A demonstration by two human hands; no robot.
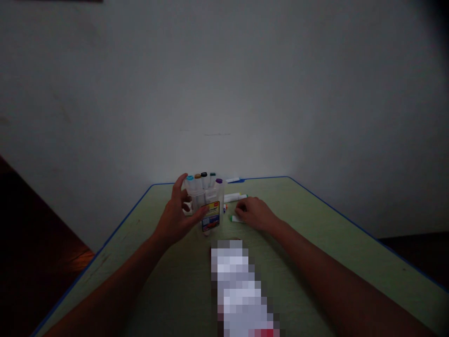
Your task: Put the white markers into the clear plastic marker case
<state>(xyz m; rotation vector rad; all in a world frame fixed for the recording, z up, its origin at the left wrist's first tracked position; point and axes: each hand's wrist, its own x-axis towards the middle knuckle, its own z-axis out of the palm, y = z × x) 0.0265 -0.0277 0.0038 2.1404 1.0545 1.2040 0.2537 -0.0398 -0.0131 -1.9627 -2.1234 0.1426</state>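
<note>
My left hand [180,213] grips a clear plastic marker case [198,201] from its left side, the thumb across the front by a printed label [211,218]. Several capped markers stand upright inside, among them one with a light blue cap [190,178] and one with a purple cap [219,181]. To the right of the case, my right hand [253,212] is closed with its fingertips on a white marker with a green end [235,218] lying on the table. Part of that marker is hidden beneath the hand.
More white markers [232,197] lie behind, between the case and my right hand. Another marker [233,180] rests by the far edge. The green table [301,210] has a blue rim and meets a grey wall [224,93]. A pixelated patch [238,285] covers something in front.
</note>
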